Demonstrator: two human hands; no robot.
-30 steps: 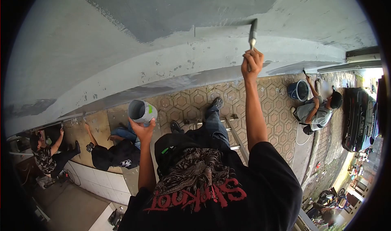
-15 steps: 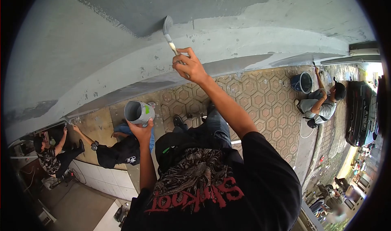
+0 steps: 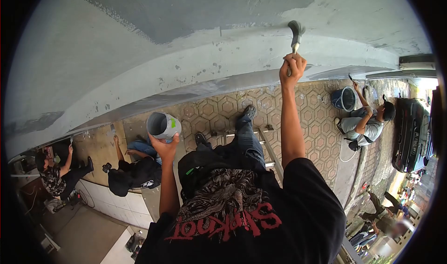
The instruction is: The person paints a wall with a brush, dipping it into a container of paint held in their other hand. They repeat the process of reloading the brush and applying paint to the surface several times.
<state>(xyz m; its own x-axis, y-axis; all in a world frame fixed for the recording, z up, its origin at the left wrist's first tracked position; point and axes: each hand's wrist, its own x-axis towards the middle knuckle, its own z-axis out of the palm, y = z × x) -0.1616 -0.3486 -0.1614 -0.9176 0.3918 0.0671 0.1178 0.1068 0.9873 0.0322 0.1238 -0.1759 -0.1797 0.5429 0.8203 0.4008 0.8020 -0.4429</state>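
The right hand (image 3: 293, 68) reaches up and forward with its fingers pinching the handle of a paintbrush (image 3: 296, 37), whose dark, grey-coated bristles bend over at the surface of a grey wall (image 3: 205, 61). The brush lies just below the lower edge of a darker grey patch (image 3: 195, 10) that spreads across the top of the view, and small dark spots dot the paler band beneath it. The left hand (image 3: 164, 147) is lower and well apart from the brush — its fingers curl around the lower part of a grey cup (image 3: 170, 131), thumb on one side, the rest on the other. The cup tilts so that its mouth and grey inside show, and a bright green mark (image 3: 173, 123) sits on its outer side. Below the arms are the person's black T-shirt (image 3: 223, 240) with red lettering, a shoe (image 3: 250, 111) and a ladder (image 3: 271, 147) over hexagonal paving (image 3: 307, 124). On the right, a crouching co-worker in a grey shirt (image 3: 371, 128) holds a brush to the base of the wall beside a dark bucket (image 3: 335, 99), with a black car (image 3: 412, 136) beyond. On the left, two more people in dark clothes (image 3: 139, 173) are low down, each with an arm raised.
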